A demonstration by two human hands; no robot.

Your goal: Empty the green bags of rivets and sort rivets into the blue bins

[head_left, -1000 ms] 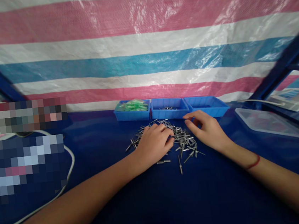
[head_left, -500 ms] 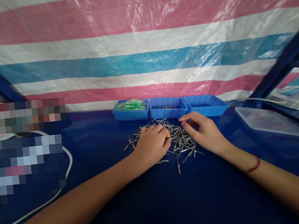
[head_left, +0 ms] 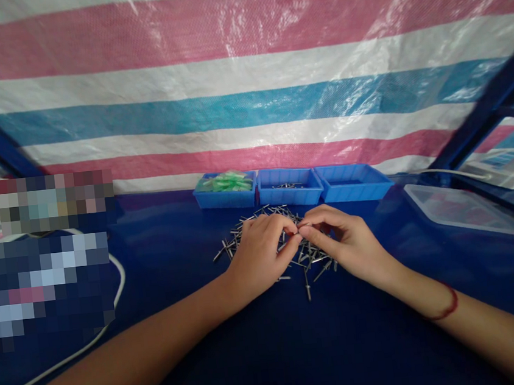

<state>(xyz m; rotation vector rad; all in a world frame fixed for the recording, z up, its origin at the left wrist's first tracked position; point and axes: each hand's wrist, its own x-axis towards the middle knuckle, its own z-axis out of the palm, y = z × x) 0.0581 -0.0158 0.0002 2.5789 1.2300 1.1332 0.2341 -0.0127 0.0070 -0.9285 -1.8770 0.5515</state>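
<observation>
Though narrow in pinch (contents unclear), left hand [head_left: 263, 250] and right hand [head_left: 353, 245] just above the rivets [head_left: 310, 253].

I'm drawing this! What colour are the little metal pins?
The pins are silvery grey, clearest in the head view.

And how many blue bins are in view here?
3, in a row behind the pile of metal pins: the left bin with green packets, the middle bin, the right bin. Pixelation at left could hide more.
</observation>
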